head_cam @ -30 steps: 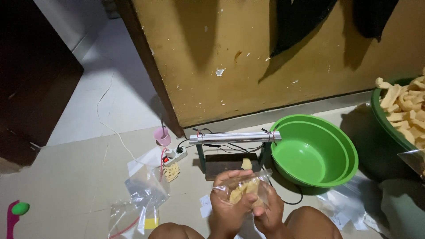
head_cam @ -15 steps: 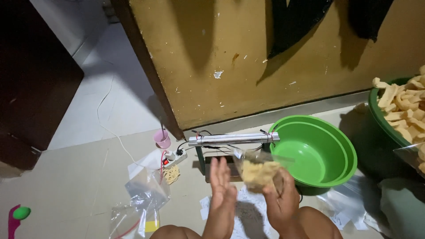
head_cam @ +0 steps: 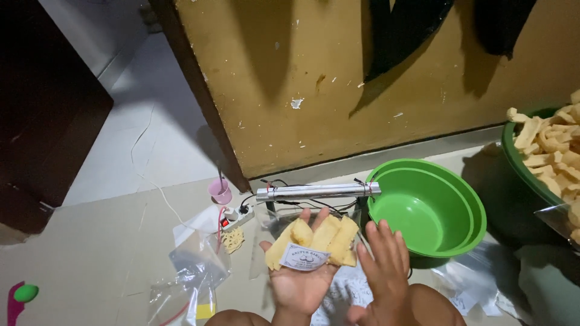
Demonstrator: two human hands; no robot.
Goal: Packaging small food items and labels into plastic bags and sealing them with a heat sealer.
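On our upturned left palm (head_cam: 300,284) lies the light, crinkly, fragile clear bag of yellow crackers (head_cam: 314,242), best supported from beneath, while our right hand (head_cam: 382,268) hovers open beside it.

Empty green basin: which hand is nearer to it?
Right. The right hand hovers open just beside the empty green basin; the left hand sits farther away, palm up under the bag of crackers.

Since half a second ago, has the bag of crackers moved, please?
Yes. The bag went leftward, away from the green bowl, onto the left hand.
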